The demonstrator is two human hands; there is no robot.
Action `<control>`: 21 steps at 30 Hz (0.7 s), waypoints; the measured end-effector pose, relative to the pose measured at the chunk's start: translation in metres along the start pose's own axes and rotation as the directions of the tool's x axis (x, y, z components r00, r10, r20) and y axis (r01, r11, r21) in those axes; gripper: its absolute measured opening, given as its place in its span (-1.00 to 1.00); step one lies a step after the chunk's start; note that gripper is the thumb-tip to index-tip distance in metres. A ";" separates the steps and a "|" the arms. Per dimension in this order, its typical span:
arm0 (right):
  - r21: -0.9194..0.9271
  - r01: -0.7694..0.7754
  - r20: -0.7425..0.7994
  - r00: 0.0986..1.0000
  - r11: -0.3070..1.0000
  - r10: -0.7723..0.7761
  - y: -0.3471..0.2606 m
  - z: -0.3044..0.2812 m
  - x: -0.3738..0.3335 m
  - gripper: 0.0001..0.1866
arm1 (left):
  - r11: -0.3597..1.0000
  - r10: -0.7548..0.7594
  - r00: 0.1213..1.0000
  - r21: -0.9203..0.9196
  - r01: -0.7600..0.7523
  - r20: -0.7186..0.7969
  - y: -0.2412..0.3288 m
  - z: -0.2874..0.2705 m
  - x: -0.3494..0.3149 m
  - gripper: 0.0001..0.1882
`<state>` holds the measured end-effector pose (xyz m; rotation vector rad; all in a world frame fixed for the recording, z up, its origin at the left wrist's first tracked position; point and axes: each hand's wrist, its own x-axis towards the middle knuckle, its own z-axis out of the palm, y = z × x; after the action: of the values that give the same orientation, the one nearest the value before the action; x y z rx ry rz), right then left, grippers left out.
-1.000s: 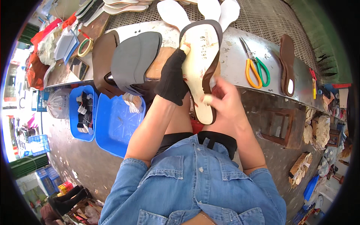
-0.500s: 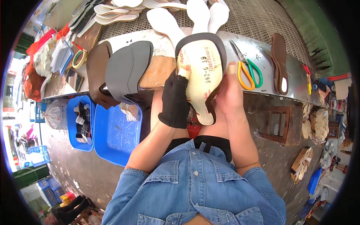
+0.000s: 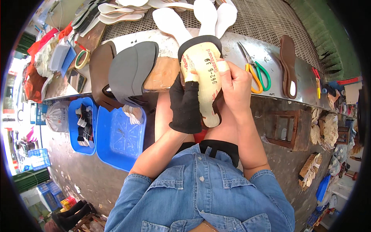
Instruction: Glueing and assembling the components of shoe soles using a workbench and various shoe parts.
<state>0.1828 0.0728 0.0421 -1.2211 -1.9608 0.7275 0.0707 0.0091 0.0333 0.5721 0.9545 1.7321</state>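
Note:
I hold a cream insole board (image 3: 203, 89) over my lap at the table's front edge, its printed face up. Around its broad far end shows a dark brown lining (image 3: 201, 40), wider than the board. My left hand (image 3: 186, 103), in a black glove with a bare, taped thumb tip, grips the left edge with the thumb on the face. On the opposite edge, my bare right hand (image 3: 237, 88) is closed, its taped thumb pressing near the rim. The fingers beneath the insole are hidden.
Left of the hands lie grey sheets (image 3: 133, 73) and brown sheets (image 3: 101, 73). White insoles (image 3: 170, 23) are beyond. Green-and-yellow-handled scissors (image 3: 255, 73) and brown insoles (image 3: 288, 65) lie right. Blue bins (image 3: 120, 154) stand below left, a wooden stool (image 3: 299, 129) below right.
My right hand has moved inward and its fingers have closed on the insole's right edge. Less dark lining shows along that side. The insole has tilted slightly, with my left hand shifting right.

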 end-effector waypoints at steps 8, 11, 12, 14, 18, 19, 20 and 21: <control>0.603 0.036 -0.100 0.995 0.797 0.030 0.007 0.013 -0.008 -0.77 | 1.000 -0.016 1.000 -0.002 0.016 -0.022 0.008 0.002 0.012 -0.58; 0.518 0.008 0.000 1.000 0.855 -0.010 0.002 0.011 -0.012 -0.79 | 0.998 -0.039 0.999 -0.043 0.038 -0.023 0.005 -0.007 0.023 -0.56; 0.484 -0.026 0.091 0.996 0.875 -0.022 -0.001 0.008 -0.014 -0.81 | 0.989 -0.088 0.996 -0.122 0.086 -0.012 0.006 -0.007 0.028 -0.56; 0.852 -0.140 0.118 0.990 0.505 0.076 -0.002 0.008 -0.019 -0.85 | 0.948 -0.142 0.990 -0.284 0.142 0.019 0.009 -0.005 0.031 -0.55; 0.578 -0.079 0.128 0.992 0.812 0.005 -0.002 0.002 -0.018 -0.86 | 0.971 -0.091 0.995 -0.217 0.098 0.042 0.010 -0.011 0.040 -0.52; 0.383 0.008 0.105 0.993 0.924 -0.052 -0.004 0.001 -0.018 -0.87 | 0.958 -0.137 0.990 -0.249 0.144 0.045 0.009 -0.013 0.043 -0.52; 0.384 0.002 0.105 0.993 0.923 -0.046 -0.002 0.000 -0.020 -0.87 | 0.941 -0.184 0.982 -0.280 0.190 0.049 0.009 -0.015 0.046 -0.52; 0.490 -0.105 0.199 0.980 0.865 0.007 0.000 -0.002 -0.021 -0.88 | 0.912 -0.227 0.969 -0.326 0.248 0.100 0.013 -0.017 0.048 -0.54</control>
<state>0.1909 0.0538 0.0371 -0.9139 -1.7252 1.3309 0.0338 0.0459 0.0310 0.2688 0.6350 1.6004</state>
